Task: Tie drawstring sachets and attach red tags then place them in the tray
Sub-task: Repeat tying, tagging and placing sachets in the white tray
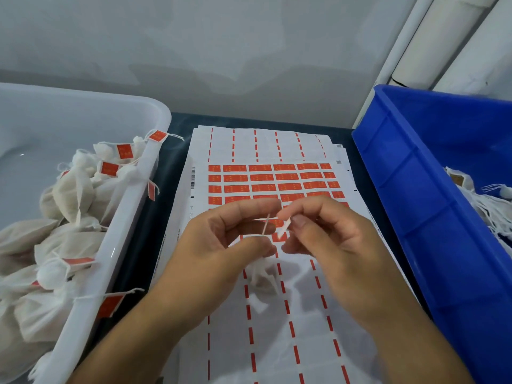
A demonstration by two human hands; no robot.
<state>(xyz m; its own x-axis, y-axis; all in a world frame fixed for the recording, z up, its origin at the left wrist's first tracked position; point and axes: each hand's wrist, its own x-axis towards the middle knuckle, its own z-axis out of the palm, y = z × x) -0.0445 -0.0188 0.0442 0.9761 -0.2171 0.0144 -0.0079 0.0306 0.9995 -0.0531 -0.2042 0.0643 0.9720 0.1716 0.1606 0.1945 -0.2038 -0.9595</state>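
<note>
Hands meet above the sticker sheets: left hand (221, 239) pinches the thin white drawstring (266, 224) of a small soft white fabric sachet (261, 275) dangling below, right hand (327, 236) pinches a folded red paper tag (284, 230) just beside that string. Light and limp, the sachet seems best held by its cord. Finished ones fill the white plastic tray (124, 206) at left; untied ones wait in the blue plastic bin (410, 189) at right
</note>
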